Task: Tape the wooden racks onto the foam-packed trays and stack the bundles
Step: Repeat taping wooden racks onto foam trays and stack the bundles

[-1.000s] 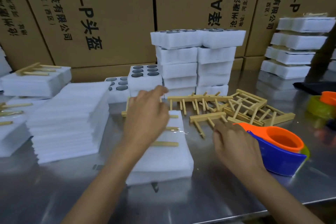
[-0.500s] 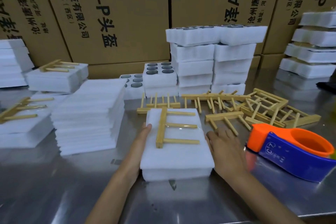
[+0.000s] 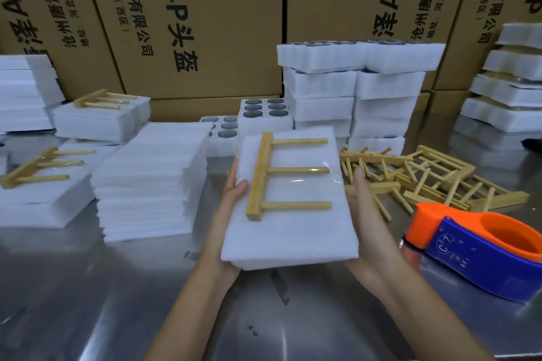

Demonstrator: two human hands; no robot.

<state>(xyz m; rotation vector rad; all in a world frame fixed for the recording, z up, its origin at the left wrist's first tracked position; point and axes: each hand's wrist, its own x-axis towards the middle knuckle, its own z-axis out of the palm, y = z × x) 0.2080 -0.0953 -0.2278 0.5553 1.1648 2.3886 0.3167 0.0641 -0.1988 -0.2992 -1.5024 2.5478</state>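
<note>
The bundle (image 3: 289,208), a foam-wrapped tray with a 3-peg rack (image 3: 265,173) taped on top, is held above the steel table (image 3: 88,287). The left hand (image 3: 227,214) and right hand (image 3: 368,214) clasp its long sides, left thumb on the top face. A tape dispenser (image 3: 481,249) sits right, loose racks (image 3: 425,176) behind it, foam sheets (image 3: 149,182) left.
</note>
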